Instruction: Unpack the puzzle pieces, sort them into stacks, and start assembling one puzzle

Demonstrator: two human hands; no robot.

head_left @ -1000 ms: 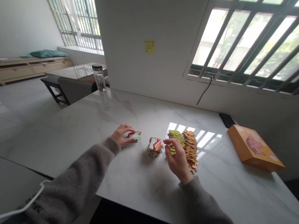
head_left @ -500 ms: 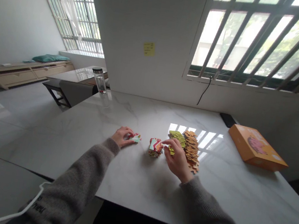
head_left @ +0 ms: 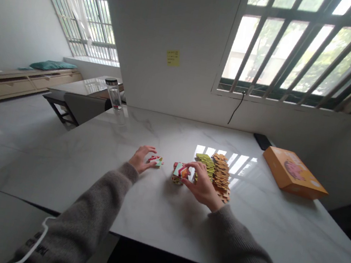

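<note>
Flat on the marble-patterned table lies a small puzzle piece [head_left: 157, 161] in pale green, red and white. My left hand [head_left: 141, 159] rests just left of it, thumb and fingers apart, the thumb by its front edge. A short stack of puzzle pieces [head_left: 177, 179] stands to the right. Thumb and fingers of my right hand [head_left: 201, 183] grip the top puzzle piece [head_left: 182, 170], which is mint, red and orange. Whether that piece is lifted clear of the stack I cannot tell. Behind my right hand are a row of green-edged pieces [head_left: 205, 161] and a row of brown pieces [head_left: 221, 175].
An orange box [head_left: 295, 171] sits at the right, with a black phone-like object [head_left: 262, 141] behind it. A glass bottle [head_left: 114, 94] stands at the far left corner. The table's front edge [head_left: 158, 246] runs close to my body.
The fingers of my left hand have spread and come off the small piece. My right hand has closed on the top piece of the stack. The view has shifted slightly.
</note>
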